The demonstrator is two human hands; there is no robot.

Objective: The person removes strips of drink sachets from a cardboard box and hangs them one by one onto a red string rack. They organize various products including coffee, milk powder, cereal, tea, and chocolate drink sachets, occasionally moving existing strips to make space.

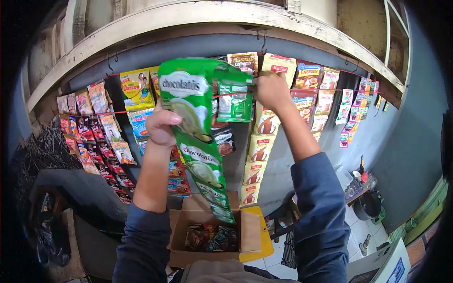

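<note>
9 o'clock: dark sachet strips (pixel 94 141) hang in columns on the wall, with paler packs above them. 11 o'clock: yellow Dancow sachets (pixel 136 88), and blue Good Day sachets (pixel 139 123) just below.

Left hand (pixel 162 126) is a touch left of centre, arm raised, blue sleeve. Its fingers are curled tight round the left edge of the green Chocolatos strip (pixel 186 94), fingertips hidden behind the pack. The strip runs from 12 o'clock through centre. Its top pack is level with the red string (pixel 330 89). The rest trails down toward 6 o'clock, and the tail end hangs over the cardboard box (pixel 250 233). The box is open with its flaps out and loose mixed sachets inside (brands unreadable). A yellow slab (pixel 264 245) shows under its right side.

A small green sachet (pixel 234 101) hangs at the string between the strip's top pack and the right hand, touching both. Can't tell if it's joined to the strip.

Right hand (pixel 270 89) is at 1 o'clock, knuckles toward the camera, fingers closed at the string by the small sachet's top edge. Can't tell if it pinches the string, the pack or both.

Under the right forearm, a yellow Max Tea strip (pixel 261 141) hangs straight down. 1–2 o'clock: Energen sachets (pixel 307 75) hang along the string, then pink sachets (pixel 351 118) further along the wall. 4 o'clock, at floor level: black bucket (pixel 367 206), well apart from the box.

Across 12 o'clock, over everything: weathered wooden beam (pixel 198 19).
</note>
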